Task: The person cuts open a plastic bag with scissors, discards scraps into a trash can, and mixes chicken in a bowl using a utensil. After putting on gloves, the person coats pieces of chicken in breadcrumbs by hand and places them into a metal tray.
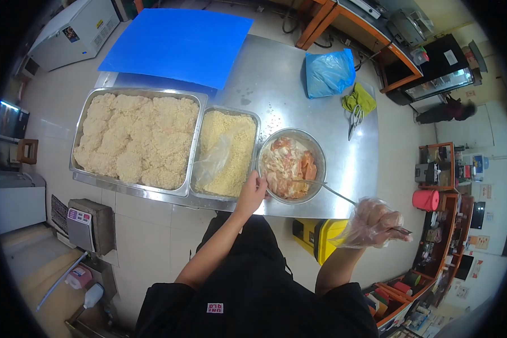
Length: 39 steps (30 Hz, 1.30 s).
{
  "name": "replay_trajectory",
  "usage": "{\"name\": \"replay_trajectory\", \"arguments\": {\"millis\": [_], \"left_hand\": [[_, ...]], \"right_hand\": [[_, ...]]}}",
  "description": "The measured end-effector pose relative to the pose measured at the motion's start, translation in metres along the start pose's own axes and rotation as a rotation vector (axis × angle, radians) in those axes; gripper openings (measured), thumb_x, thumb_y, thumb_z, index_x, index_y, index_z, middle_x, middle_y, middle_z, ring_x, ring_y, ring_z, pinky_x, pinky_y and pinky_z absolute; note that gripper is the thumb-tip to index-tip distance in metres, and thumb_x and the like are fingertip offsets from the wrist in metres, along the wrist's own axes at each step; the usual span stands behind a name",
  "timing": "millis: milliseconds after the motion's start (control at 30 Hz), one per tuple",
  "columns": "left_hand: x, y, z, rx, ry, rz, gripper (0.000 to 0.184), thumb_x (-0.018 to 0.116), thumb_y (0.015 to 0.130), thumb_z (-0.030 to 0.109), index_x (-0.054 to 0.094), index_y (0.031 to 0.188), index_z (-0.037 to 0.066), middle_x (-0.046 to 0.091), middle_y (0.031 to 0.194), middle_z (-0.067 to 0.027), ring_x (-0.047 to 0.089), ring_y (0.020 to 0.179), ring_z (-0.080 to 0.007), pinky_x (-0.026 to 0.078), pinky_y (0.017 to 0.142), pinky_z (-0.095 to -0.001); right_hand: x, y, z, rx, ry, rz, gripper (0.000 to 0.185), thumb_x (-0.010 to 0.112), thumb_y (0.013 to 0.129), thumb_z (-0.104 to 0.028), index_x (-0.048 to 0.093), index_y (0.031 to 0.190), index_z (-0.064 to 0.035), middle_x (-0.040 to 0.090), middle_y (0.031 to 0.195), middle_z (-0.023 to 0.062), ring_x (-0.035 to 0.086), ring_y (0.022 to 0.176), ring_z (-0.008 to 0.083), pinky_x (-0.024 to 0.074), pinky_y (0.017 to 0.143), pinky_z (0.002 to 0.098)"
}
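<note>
A round metal bowl [323,155] near the table's front edge contains pieces of raw meat [284,169] in a pale, wet coating. My bare left hand [252,193] grips the bowl's left side, fingers at the rim. In a clear plastic glove, my right hand [377,222] is closed around the handle of a long metal utensil [341,195]. Its far end lies in the meat, so I cannot tell its kind. Left of the bowl, a metal tray [257,127] holds yellowish crumbs [231,132] with a clear plastic bag [215,155] on them.
A larger tray [203,107] of crumb-coated pieces stands at the left. Behind are a blue board [177,45] and a blue plastic bag [329,72]. Scissors [355,121] and a green cloth [359,98] lie right. A yellow container [321,236] stands below; a person [448,111] is far right.
</note>
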<state>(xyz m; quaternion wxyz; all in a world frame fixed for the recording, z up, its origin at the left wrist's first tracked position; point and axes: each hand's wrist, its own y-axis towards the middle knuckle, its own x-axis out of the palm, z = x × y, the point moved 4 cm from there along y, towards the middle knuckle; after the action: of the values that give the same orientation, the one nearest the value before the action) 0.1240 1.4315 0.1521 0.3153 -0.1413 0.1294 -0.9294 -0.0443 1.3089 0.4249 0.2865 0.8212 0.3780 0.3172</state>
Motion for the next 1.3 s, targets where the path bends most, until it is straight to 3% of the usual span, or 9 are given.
{"name": "replay_trajectory", "arguments": {"millis": [200,400,600,700,733,833,967,1067,1300], "left_hand": [[-0.001,0.000,0.008,-0.028,0.016,-0.043,0.021,0.049,0.102,0.016,0.043,0.094,-0.002,0.056,0.080,-0.0098,0.067,0.069,-0.0173,0.062,0.055,-0.0314],[-0.001,-0.001,0.014,-0.059,0.016,-0.066,0.016,0.049,0.102,0.015,0.046,0.100,-0.001,0.059,0.083,-0.0099,0.066,0.068,-0.0147,0.061,0.060,-0.0321],[-0.002,0.001,0.011,-0.018,0.112,-0.058,0.019,0.051,0.101,0.015,0.044,0.097,-0.002,0.056,0.077,-0.0102,0.066,0.065,-0.0169,0.059,0.055,-0.0311],[-0.003,0.001,0.014,-0.040,0.170,-0.061,0.018,0.052,0.099,0.013,0.044,0.097,-0.002,0.055,0.076,-0.0104,0.066,0.064,-0.0172,0.058,0.055,-0.0315],[-0.003,0.002,0.017,-0.036,0.165,-0.061,0.017,0.051,0.099,0.013,0.044,0.097,-0.002,0.055,0.076,-0.0105,0.066,0.064,-0.0172,0.058,0.055,-0.0316],[-0.003,0.001,0.019,-0.032,0.148,-0.050,0.015,0.051,0.099,0.011,0.044,0.097,-0.002,0.055,0.075,-0.0107,0.066,0.065,-0.0173,0.058,0.054,-0.0320],[-0.004,0.003,0.015,-0.030,0.182,-0.047,0.014,0.051,0.098,0.011,0.044,0.097,-0.002,0.056,0.076,-0.0109,0.066,0.066,-0.0175,0.058,0.056,-0.0326],[-0.003,0.000,0.013,-0.047,0.158,-0.047,0.014,0.050,0.098,0.011,0.044,0.098,-0.002,0.057,0.076,-0.0110,0.065,0.066,-0.0178,0.058,0.057,-0.0329],[-0.002,0.001,0.014,-0.023,0.114,-0.049,0.015,0.050,0.099,0.012,0.046,0.100,-0.002,0.058,0.077,-0.0114,0.066,0.066,-0.0188,0.057,0.057,-0.0330]], "right_hand": [[0.018,-0.010,-0.004,-0.054,-0.026,0.166,0.062,0.038,0.098,-0.065,0.041,0.066,-0.0116,0.032,0.049,-0.0018,0.024,0.043,0.0091,0.0221,0.042,0.0283],[0.005,-0.049,0.054,0.118,-0.156,0.483,0.058,0.030,0.100,-0.064,0.041,0.069,-0.0161,0.036,0.052,-0.0025,0.033,0.040,0.0108,0.0274,0.038,0.0297],[-0.022,-0.070,0.119,0.098,-0.148,0.294,0.061,0.029,0.101,-0.062,0.038,0.066,-0.0127,0.030,0.047,-0.0022,0.030,0.036,0.0106,0.0246,0.034,0.0284],[-0.009,-0.043,0.137,0.004,-0.599,0.711,0.060,0.031,0.103,-0.059,0.032,0.062,-0.0150,0.025,0.043,-0.0020,0.024,0.033,0.0089,0.0175,0.030,0.0265],[-0.013,-0.045,0.148,-0.049,-0.723,1.013,0.060,0.034,0.104,-0.056,0.030,0.061,-0.0144,0.024,0.044,-0.0016,0.022,0.033,0.0085,0.0156,0.029,0.0250],[-0.021,-0.024,0.158,0.075,-0.577,0.783,0.061,0.032,0.103,-0.058,0.031,0.062,-0.0128,0.029,0.046,-0.0006,0.029,0.035,0.0112,0.0241,0.033,0.0275],[-0.048,0.000,0.172,0.014,-0.476,0.869,0.055,0.037,0.103,-0.056,0.035,0.066,-0.0150,0.028,0.047,-0.0028,0.023,0.035,0.0077,0.0174,0.030,0.0243],[-0.067,0.016,0.176,0.146,-0.232,0.841,0.054,0.037,0.102,-0.058,0.040,0.069,-0.0150,0.028,0.047,-0.0040,0.023,0.036,0.0074,0.0201,0.031,0.0246],[-0.023,0.012,0.080,-0.132,-0.113,0.495,0.059,0.029,0.101,-0.063,0.037,0.070,-0.0139,0.028,0.047,-0.0029,0.022,0.038,0.0074,0.0191,0.034,0.0254]]}}
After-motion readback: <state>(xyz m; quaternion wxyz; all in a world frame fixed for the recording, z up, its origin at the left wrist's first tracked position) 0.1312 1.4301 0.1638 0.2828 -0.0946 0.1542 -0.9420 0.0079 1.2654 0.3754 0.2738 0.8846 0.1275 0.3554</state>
